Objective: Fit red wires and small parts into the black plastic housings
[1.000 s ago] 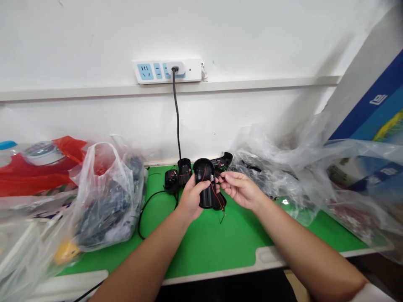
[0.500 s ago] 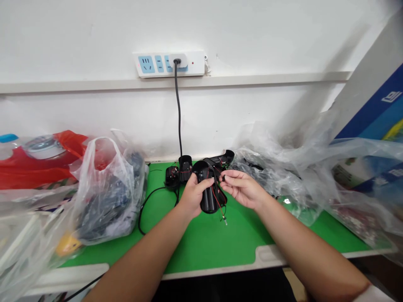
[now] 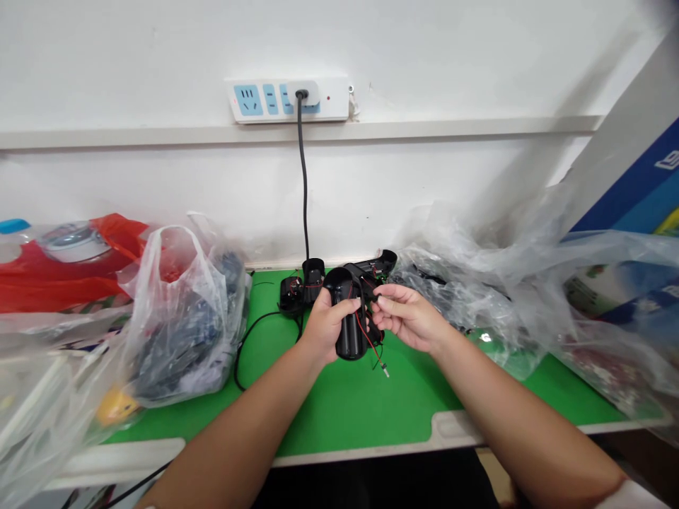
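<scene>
My left hand (image 3: 327,324) is closed around a glossy black plastic housing (image 3: 351,339), its thumb lying across the front. From the housing's right side hangs a red and black wire (image 3: 374,348) that ends in a small whitish connector. My right hand (image 3: 407,317) pinches a tiny dark piece (image 3: 377,299) between thumb and fingertips, right beside the housing; its kind is too small to make out. Behind the hands, on the green table mat (image 3: 361,417), lie similar black housings (image 3: 312,274) with red wires showing.
A black cable runs from the wall power strip (image 3: 289,100) down to the table. Left stand a clear plastic bag (image 3: 183,346) with dark contents and a red bag (image 3: 58,279). Crumpled clear plastic bags (image 3: 467,268) cover the right side, by a blue and white box (image 3: 631,184).
The housing has turned slightly in my left hand, and the dangling wire end has swung a little to the right. Both hands keep their grip.
</scene>
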Demonstrator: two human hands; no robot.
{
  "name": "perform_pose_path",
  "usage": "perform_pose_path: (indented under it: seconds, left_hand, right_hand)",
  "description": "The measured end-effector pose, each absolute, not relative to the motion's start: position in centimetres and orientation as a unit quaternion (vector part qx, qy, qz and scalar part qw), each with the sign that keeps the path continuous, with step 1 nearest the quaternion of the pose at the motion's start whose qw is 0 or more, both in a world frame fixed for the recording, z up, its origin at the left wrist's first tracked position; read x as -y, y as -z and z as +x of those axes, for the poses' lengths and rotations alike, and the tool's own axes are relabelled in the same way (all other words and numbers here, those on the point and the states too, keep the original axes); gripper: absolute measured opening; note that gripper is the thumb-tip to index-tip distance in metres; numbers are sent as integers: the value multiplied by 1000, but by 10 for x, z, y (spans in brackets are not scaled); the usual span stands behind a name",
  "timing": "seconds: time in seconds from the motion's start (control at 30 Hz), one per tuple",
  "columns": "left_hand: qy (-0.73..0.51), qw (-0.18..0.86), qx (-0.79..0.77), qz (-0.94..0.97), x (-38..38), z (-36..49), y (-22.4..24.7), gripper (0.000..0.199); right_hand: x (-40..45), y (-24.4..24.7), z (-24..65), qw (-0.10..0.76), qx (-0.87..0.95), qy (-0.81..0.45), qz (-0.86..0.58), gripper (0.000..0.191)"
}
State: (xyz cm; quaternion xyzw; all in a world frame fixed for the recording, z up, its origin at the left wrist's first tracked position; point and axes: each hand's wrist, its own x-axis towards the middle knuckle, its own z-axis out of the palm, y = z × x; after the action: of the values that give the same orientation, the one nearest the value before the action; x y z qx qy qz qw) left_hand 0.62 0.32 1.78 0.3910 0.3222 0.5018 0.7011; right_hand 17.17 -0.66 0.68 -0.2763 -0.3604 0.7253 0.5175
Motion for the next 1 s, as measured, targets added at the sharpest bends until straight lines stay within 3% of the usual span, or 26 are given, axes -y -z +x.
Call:
perform_pose_path:
  seconds: [0.17,0.27,0.47,1.0]
  left_hand:
    - [-510,688,-337,392,-1,8,-18,43]
    - [-518,678,-341,395,-1,10,-16,46]
    - [-523,675,-331,401,-1,12,-14,65]
    - [-509,663,-337,433,-3,10,-11,66]
  right_hand:
    - [7,-7,172,508,367,-730,-274,19]
    - [6,-7,172,514,358,-723,-291,24]
    - [6,-8,171,528,346,-704,-326,28]
    - [6,-9,169,538,354,-688,-333,17]
